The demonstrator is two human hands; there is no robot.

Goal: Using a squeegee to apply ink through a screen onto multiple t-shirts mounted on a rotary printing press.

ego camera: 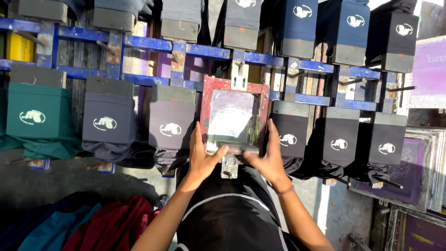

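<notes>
A red-framed printing screen [204,107] lies flat in the middle of a row of garment boards. My left hand [202,158] and my right hand [267,160] both grip a grey squeegee [234,149] lying across the near end of the screen. A black garment [227,204] hangs below the screen, under my forearms. A metal clamp [229,166] sits at the screen's near edge, between my hands.
Boards with dark grey [109,118], green [37,114] and black shirts [341,137], each printed with a white logo, flank the screen. A blue metal frame [153,44] carries a second row behind. Spare screens [418,167] stack at the right. Folded red and teal cloth [93,227] lies lower left.
</notes>
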